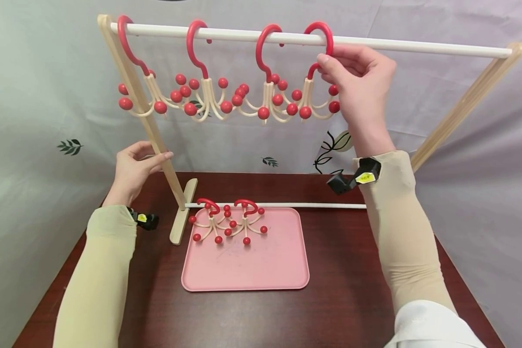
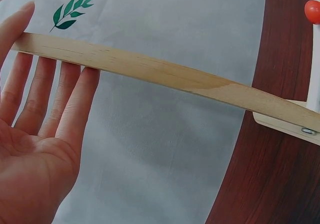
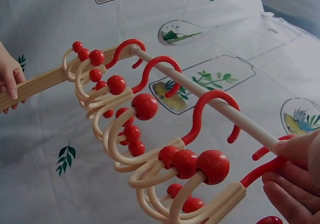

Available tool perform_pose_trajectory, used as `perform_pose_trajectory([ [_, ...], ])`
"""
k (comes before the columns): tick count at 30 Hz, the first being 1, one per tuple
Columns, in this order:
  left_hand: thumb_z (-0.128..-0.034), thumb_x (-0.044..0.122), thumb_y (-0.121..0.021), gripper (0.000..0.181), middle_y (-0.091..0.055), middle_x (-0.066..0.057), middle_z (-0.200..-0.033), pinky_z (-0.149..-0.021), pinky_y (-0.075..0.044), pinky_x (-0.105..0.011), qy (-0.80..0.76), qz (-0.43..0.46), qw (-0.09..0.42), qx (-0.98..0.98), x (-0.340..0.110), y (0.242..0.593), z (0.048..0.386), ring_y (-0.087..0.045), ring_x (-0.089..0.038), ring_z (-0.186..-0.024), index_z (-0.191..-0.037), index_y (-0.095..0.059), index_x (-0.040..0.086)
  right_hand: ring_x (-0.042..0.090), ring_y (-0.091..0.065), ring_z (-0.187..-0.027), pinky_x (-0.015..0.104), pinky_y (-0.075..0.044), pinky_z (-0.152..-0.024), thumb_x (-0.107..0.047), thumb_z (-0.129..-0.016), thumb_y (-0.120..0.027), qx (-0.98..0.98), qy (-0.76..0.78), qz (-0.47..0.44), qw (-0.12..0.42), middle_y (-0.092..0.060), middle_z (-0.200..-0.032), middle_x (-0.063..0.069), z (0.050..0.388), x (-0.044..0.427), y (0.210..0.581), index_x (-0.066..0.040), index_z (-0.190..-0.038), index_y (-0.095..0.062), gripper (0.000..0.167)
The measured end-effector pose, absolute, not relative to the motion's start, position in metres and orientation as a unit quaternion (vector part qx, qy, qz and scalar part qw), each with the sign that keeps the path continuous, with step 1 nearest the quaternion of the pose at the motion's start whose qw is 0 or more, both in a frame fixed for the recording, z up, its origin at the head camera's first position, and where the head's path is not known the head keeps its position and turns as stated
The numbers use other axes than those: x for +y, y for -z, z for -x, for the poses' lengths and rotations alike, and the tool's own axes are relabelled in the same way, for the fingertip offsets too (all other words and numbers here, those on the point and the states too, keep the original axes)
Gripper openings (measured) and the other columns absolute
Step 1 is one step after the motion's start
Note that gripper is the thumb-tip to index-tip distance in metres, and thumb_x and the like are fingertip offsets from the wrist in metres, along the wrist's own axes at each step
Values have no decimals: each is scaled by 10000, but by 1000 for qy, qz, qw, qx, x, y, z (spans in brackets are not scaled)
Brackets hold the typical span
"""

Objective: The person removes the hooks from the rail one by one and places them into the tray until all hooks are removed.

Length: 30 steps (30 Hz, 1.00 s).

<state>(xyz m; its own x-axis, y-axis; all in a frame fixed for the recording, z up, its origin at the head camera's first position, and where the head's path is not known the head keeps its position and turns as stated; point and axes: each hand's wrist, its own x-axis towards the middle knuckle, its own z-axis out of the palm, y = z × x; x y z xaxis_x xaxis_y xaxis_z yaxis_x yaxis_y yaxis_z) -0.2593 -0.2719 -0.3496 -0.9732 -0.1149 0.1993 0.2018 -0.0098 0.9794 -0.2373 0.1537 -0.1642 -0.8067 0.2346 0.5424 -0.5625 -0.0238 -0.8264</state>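
And on the right, the sleeve (image 1: 406, 232) hides the lower bar's (image 1: 330, 206) far end; the wrist label's (image 1: 365, 178) print, too tiny; the right hand (image 3: 297, 181), cropped at the right-wrist view's right edge!

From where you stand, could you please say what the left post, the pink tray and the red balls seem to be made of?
Left post: wood, bare or clear-coated, as its grain shows.
Pink tray: probably plastic, smooth and even-coloured with rounded corners.
Red balls: glossy, with highlights; plastic or painted wood, I cannot tell.
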Motion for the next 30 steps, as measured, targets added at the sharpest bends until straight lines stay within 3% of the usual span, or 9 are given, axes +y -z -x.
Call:
perform_pose_trajectory([
  [3, -797, 97, -895, 392, -753, 0, -972, -733, -586, -220, 712, 32, 111, -692, -272, 350, 259, -715, -140, -891, -1149, -730, 48, 253, -721, -840, 260, -582, -755, -83, -794, -895, -626, -712, -128, 291, -748, -941, 150, 236, 160, 161, -14, -1008, -792, 247],
  [12, -801, 107, -893, 442, -751, 9, -977, -736, -583, -213, 707, 29, 110, -698, -273, 349, 260, -710, -136, -897, -1191, -707, 18, 273, -712, -885, 284, -579, -841, -57, -780, -896, -596, -726, -127, 317, -726, -952, 186, 218, 178, 152, 39, -1005, -774, 274],
  [23, -803, 123, -893, 483, -745, 8, -991, -736, -580, -204, 701, 28, 111, -704, -272, 349, 259, -707, -137, -905, -1221, -686, -1, 299, -716, -816, 304, -595, -789, -38, -700, -947, -574, -738, -118, 334, -714, -942, 229, 207, 205, 162, 102, -1018, -748, 400],
  [30, -800, 129, -896, 454, -743, 7, -995, -736, -580, -205, 700, 27, 113, -704, -272, 350, 260, -703, -141, -915, -1198, -705, 26, 269, -694, -727, 273, -571, -737, -10, -739, -916, -602, -721, -115, 323, -734, -909, 194, 191, 209, 184, 104, -1016, -746, 345],
])
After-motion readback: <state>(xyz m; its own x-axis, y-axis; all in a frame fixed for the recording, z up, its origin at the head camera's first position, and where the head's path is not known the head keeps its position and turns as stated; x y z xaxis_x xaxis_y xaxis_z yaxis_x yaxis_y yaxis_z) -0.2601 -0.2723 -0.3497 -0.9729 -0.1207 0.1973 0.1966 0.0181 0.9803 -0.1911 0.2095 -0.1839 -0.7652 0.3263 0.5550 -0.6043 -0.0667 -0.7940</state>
